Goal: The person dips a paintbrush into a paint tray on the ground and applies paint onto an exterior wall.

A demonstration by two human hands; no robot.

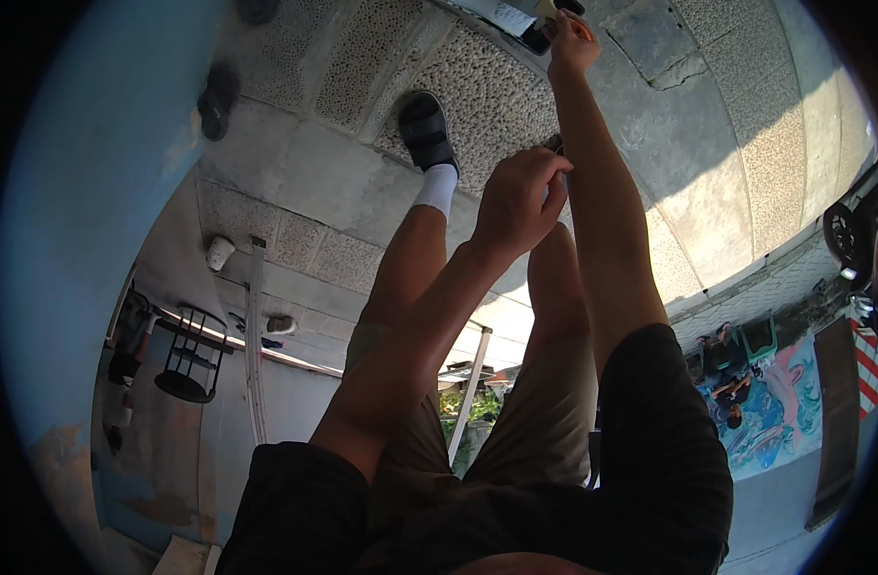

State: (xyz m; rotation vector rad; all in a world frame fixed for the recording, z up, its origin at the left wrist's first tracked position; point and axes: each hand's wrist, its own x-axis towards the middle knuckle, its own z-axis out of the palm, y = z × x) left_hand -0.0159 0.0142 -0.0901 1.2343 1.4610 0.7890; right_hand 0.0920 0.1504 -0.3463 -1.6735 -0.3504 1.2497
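My right hand (571, 56) reaches out at the top, its fingers closed around an orange and black object (581, 29) whose kind I cannot make out. A small pale yellow piece (552, 8) is beside those fingers. Just left of them lies a dark, shallow item (535, 38) with a white sheet (513, 17) on it. My left hand (523, 196) is curled shut above my knees, close to the right forearm. Whatever its fingers may hold is hidden.
My foot wears a black sandal (426, 129) on pebbled paving (491, 86). At left are a blue wall (84, 211), loose shoes (218, 101), a metal bar (257, 335) and a black chair (192, 355). People (731, 388) sit by a mural (784, 412) at right, near a vehicle wheel (844, 237).
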